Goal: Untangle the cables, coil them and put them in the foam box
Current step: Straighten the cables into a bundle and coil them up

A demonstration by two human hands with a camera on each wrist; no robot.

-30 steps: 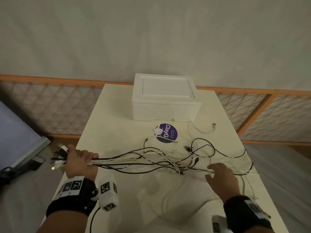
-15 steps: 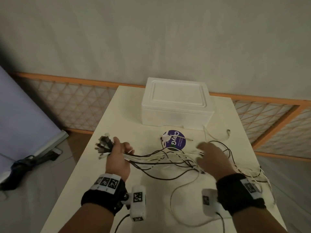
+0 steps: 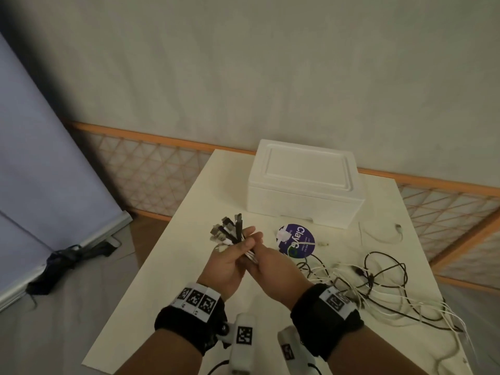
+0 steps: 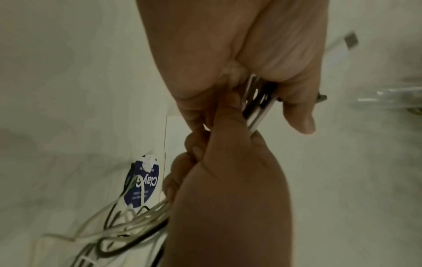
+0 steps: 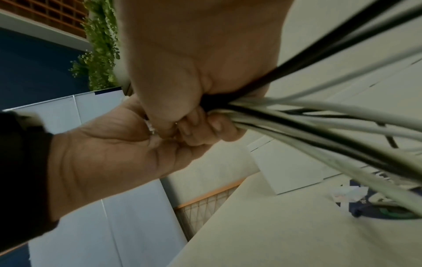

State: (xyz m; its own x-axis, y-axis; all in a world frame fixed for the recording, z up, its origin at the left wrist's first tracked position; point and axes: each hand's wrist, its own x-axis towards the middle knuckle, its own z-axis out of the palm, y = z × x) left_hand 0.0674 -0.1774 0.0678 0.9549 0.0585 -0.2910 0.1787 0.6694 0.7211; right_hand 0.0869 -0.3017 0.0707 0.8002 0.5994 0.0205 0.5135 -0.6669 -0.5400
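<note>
My left hand (image 3: 230, 257) grips a bundle of black and white cables just under their plug ends (image 3: 228, 231), which fan out above the fist. My right hand (image 3: 267, 263) grips the same bundle right below it, so the two hands touch. The right wrist view shows the cable bundle (image 5: 319, 126) running out of the right hand (image 5: 194, 72), with the left hand (image 5: 109, 153) beside it. From the hands the cables trail right into a loose tangle (image 3: 378, 285) on the table. The white foam box (image 3: 303, 185) stands at the table's far side with its lid on.
A round purple sticker (image 3: 296, 240) lies in front of the box. One separate white cable (image 3: 378, 238) lies by the box's right corner. The white table (image 3: 167, 280) ends close on the left and right. A wooden lattice rail (image 3: 151, 169) runs behind it.
My left hand rose and moved toward the middle with the plug ends. My right hand left the loose cables on the right and took hold of the bundle beside the left hand.
</note>
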